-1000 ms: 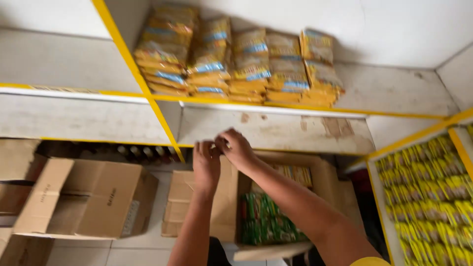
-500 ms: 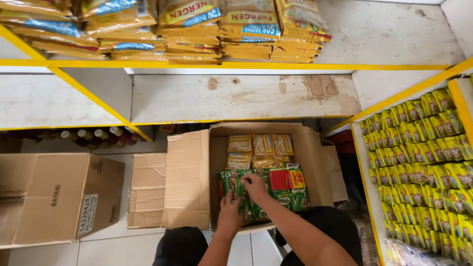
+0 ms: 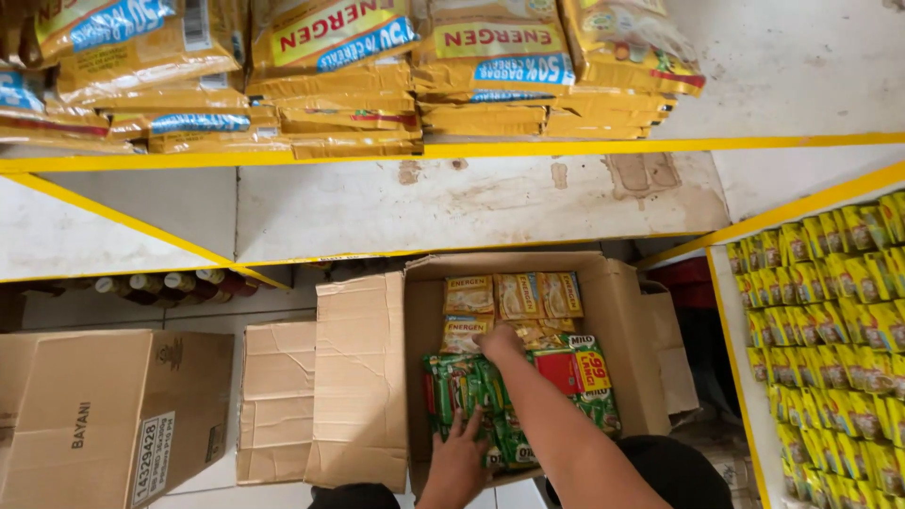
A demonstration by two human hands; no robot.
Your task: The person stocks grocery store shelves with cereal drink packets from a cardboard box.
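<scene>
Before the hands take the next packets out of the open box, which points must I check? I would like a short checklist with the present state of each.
1. Open box flaps folded out, contents reachable: ok.
2. Right hand on the yellow packets at the back of the box: ok, it touches them.
3. Right hand's grip closed on a packet: cannot tell, the fingers are partly hidden.
4. Left hand lying flat on the green packets: ok, open, holding nothing.
5. Free space on the upper shelf right of the stacked yellow packs: ok.
6. Closed carton on the left clear of the hands: ok.
</scene>
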